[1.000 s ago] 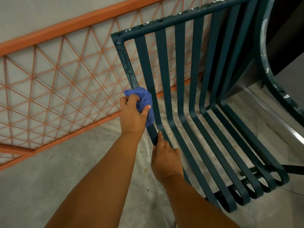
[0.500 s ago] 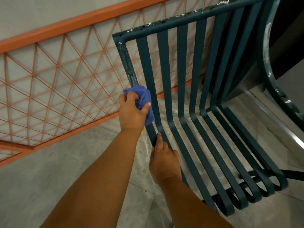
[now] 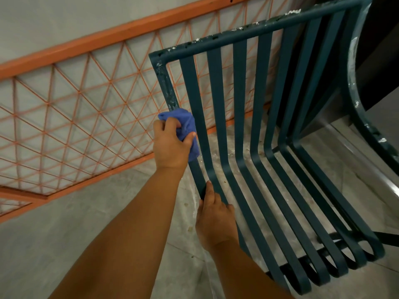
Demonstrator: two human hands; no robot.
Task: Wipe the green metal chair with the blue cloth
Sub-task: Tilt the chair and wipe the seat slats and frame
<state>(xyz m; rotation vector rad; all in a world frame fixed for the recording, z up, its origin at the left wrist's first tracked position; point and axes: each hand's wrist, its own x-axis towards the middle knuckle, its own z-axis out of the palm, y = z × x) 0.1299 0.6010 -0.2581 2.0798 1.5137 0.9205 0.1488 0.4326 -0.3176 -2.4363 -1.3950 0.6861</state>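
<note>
So the green metal chair (image 3: 254, 160) is tipped at an angle over the grey floor (image 3: 54, 244), slatted back and seat facing the camera, with chipped paint showing white along the top rail and the left upright. The person's left hand (image 3: 170, 145) has its fingers curled tight round the bunched-up blue cloth (image 3: 186, 128), thumb pinching it from the right, and it's pressing that cloth against the chair's left upright, roughly halfway down the backrest. Some of the cloth hangs below the thumb, lying on the same bar.

The right hand (image 3: 216, 221) is lower on the chair, right where the back curves into the seat. Its fingers wrap around the outermost left slat, thumb laid along the bar and pointing up toward the cloth. The two hands are near each other on that edge but not touching.

Behind the chair's left side there's an orange lattice railing (image 3: 86, 117) against a pale wall.
</note>
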